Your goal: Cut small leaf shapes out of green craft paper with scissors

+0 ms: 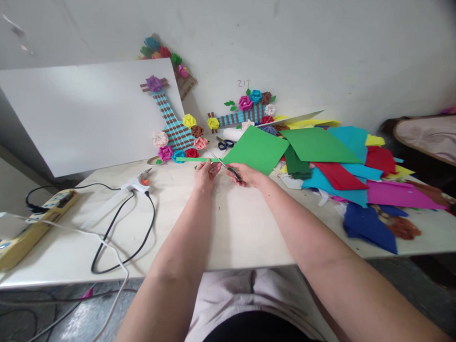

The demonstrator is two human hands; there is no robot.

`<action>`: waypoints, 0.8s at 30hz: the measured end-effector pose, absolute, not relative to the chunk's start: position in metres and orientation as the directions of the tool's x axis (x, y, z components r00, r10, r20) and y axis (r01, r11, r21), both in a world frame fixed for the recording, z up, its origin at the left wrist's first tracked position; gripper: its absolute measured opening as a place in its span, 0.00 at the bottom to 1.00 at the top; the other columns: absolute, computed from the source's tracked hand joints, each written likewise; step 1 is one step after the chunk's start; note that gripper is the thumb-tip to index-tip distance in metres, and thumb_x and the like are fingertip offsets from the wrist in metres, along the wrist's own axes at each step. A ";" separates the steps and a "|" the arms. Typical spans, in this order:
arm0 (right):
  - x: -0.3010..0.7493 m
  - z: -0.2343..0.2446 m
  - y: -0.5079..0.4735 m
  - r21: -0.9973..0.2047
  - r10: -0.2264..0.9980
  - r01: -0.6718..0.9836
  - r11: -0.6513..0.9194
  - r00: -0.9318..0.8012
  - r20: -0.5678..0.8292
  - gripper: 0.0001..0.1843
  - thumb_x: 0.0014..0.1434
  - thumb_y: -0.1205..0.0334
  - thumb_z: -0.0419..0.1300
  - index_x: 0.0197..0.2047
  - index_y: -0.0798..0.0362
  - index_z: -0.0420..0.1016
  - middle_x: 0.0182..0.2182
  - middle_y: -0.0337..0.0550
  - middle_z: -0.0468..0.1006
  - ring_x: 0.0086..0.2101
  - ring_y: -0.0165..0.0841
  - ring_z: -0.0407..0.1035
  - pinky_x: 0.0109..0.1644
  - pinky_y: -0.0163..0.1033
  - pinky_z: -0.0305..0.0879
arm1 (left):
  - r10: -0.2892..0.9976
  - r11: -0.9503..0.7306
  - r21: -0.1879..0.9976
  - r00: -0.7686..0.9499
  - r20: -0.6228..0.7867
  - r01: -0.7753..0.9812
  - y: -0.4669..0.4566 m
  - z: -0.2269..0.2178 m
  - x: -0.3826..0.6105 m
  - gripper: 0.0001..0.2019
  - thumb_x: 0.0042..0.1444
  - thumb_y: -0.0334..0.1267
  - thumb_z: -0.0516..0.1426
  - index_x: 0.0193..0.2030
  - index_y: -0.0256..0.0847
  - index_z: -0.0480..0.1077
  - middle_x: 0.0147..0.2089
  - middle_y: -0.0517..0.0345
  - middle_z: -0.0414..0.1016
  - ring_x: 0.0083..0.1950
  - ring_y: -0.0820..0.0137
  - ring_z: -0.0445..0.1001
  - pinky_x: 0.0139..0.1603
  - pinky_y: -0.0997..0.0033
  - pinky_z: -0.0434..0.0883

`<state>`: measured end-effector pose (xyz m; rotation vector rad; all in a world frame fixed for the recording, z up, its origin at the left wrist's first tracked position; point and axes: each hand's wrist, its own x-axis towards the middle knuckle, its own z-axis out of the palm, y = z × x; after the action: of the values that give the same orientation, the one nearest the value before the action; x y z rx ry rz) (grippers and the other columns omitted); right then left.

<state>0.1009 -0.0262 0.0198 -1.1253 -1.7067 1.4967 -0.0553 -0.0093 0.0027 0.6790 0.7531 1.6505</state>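
Note:
My left hand [207, 172] pinches a narrow green paper strip [188, 159], which reaches out to the left past my fingers. In my right hand [246, 174] is a pair of scissors [233, 174], its blades pointing up and left at the strip's right end. Just behind the scissors lies a large green sheet [255, 150], one corner close to the blades. Whether the strip still joins this sheet, I cannot tell. A second pair of scissors [226, 144] with dark blue handles rests behind my hands.
A hot glue gun [136, 185] with a looping black cord lies on the left, near a power strip [35, 227]. Two flower-trimmed guitar crafts [176, 128] stand at the back. Coloured sheets [336, 179] are heaped on the right. A white board [87, 111] leans on the wall.

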 end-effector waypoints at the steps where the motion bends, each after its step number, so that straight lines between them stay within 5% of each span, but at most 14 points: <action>1: 0.101 0.020 -0.026 -0.979 0.883 0.205 0.005 -0.461 -0.092 0.23 0.54 0.61 0.57 0.53 0.50 0.62 0.15 0.26 0.62 0.11 0.21 0.53 0.12 0.27 0.44 | 0.981 -0.151 0.780 -0.189 0.043 -0.607 -0.010 0.003 -0.055 0.11 0.52 0.34 0.58 0.28 0.39 0.57 0.25 0.55 0.74 0.29 0.70 0.77 0.37 0.71 0.72; 24: 0.103 0.018 -0.024 -0.981 0.868 0.195 -0.024 -0.483 -0.117 0.16 0.56 0.54 0.54 0.47 0.50 0.65 0.14 0.26 0.62 0.10 0.21 0.52 0.11 0.28 0.42 | 0.980 -0.149 0.810 -0.196 0.043 -0.568 -0.012 0.004 -0.055 0.12 0.51 0.35 0.60 0.28 0.38 0.58 0.24 0.56 0.74 0.30 0.69 0.77 0.38 0.69 0.73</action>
<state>0.1030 -0.0239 0.0185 -1.1149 -1.6964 1.5493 -0.0555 -0.0123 0.0041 0.7152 0.8019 1.6399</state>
